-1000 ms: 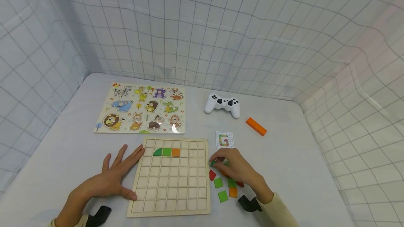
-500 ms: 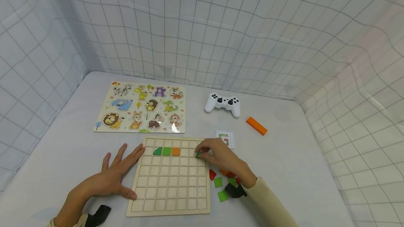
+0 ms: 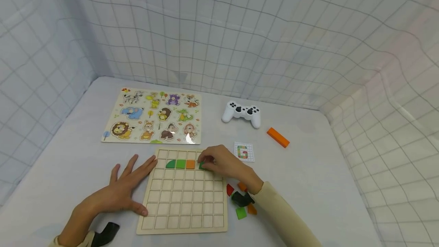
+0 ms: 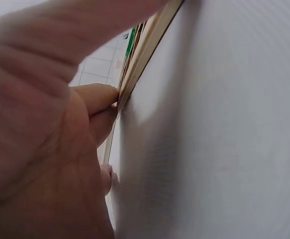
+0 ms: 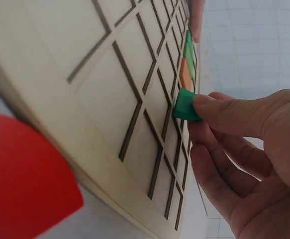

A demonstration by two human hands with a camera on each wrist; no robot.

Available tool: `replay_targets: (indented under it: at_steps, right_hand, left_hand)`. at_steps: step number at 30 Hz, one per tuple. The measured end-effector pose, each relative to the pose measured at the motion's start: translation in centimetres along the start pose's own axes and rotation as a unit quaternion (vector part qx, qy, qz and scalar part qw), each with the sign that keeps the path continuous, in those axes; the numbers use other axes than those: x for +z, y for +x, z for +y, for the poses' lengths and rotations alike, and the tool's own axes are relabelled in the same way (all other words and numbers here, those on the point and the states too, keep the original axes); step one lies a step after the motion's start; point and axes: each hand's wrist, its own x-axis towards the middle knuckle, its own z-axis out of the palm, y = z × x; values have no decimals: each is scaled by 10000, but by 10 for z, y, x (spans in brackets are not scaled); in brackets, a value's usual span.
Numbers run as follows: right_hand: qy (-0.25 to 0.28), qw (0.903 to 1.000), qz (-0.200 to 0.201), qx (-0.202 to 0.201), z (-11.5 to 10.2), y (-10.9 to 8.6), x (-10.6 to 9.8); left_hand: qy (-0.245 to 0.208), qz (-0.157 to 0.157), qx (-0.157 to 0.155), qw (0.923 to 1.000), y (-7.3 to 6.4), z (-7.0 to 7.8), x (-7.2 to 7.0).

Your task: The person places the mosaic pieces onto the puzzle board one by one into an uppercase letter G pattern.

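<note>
A wooden grid board point(image 3: 181, 216) lies on the white surface. My left hand point(image 3: 116, 195) is spread flat beside it, fingertips and thumb at its left edge. In the second row from the top sit a dark green rounded tile point(image 3: 170, 164), a light green square tile point(image 3: 180, 164) and an orange square tile point(image 3: 190, 164). Between thumb and fingers, my right hand point(image 3: 223, 161) pinches a green tile point(image 5: 185, 103) close over that row, just right of the orange one. Loose tiles, among them a red rounded tile point(image 5: 30, 174), lie off the board's right edge, partly hidden by the right forearm.
Above the board's right corner lies a small card point(image 3: 244, 151) with a coloured G pattern. An animal puzzle board point(image 3: 159, 134) is behind the grid board. Further right are a white game controller point(image 3: 241, 113) and an orange block point(image 3: 278, 137). Grid-patterned cloth walls point(image 3: 205, 29) enclose the surface.
My right hand has lifted a green tile from the loose pile and carried it left, over the board to beside the orange tile. The left hand has stayed in place.
</note>
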Motion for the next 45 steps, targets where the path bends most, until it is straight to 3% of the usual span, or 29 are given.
replay_targets:
  at_steps: [10, 25, 32, 37, 45]
  right_hand:
    - [-69, 9999, -124, 23, 2, 16, 5]
    - [-408, 9984, -97, 380, -6, 11, 5]
    - [-408, 9981, 33, 463, -7, 10, 7]
    - [-279, 9980, 119, 549, -7, 0, 1]
    - [-44, 9974, 451, 557, -9, -38, -16]
  left_hand:
    - [404, 134, 60, 9991, 4, -2, 0]
    - [612, -275, -415, 9969, 15, 6, -3]
    - [448, -340, -330, 9979, 14, 6, -5]
    - [406, -346, -310, 9981, 14, 5, -4]
    - [342, -342, -244, 9985, 13, 3, -2]
